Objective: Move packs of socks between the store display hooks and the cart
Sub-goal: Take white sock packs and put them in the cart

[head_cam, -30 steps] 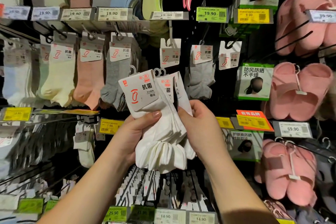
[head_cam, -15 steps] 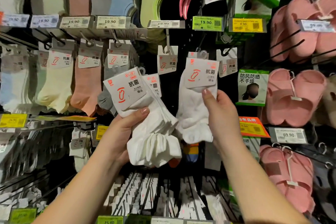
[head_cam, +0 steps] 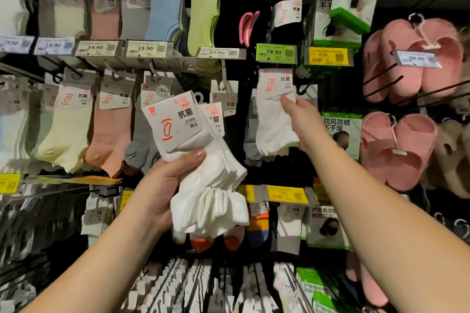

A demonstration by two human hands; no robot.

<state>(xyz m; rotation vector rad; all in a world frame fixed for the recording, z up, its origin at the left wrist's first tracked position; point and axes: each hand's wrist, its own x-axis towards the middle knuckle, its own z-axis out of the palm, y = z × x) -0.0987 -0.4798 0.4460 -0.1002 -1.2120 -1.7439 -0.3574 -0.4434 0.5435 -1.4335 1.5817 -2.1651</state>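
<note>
Head view puts you facing a wall of display hooks (head_cam: 306, 87) hung with sock packs. Your left hand (head_cam: 162, 185) is curled round a bundle of white sock packs (head_cam: 203, 168), thumb pressed across the front just below the top card, fingers wrapped behind. The bundle tilts with its cards up and to the left and its toes fanned out low and to the right, held in front of the display and apart from it.

Your right hand (head_cam: 302, 119) reaches farther in and to the right, gripping a single white sock pack (head_cam: 274, 114) by its right edge, the thumb on the front just below the card. That pack hangs upright with its card just below the green price tag (head_cam: 276, 52) marked 19.90, in front of a grey pack of which only the left edge shows. You cannot tell from this view whether its hanger is on the hook or not.

Left of the bundle, cream socks (head_cam: 63, 132), peach socks (head_cam: 109, 134) and grey socks (head_cam: 142, 145) hang in a row. Pink slippers (head_cam: 399, 150) hang at the far right, and a yellow price tag (head_cam: 326, 54) sits just right of the green one. The cart is out of the picture.
</note>
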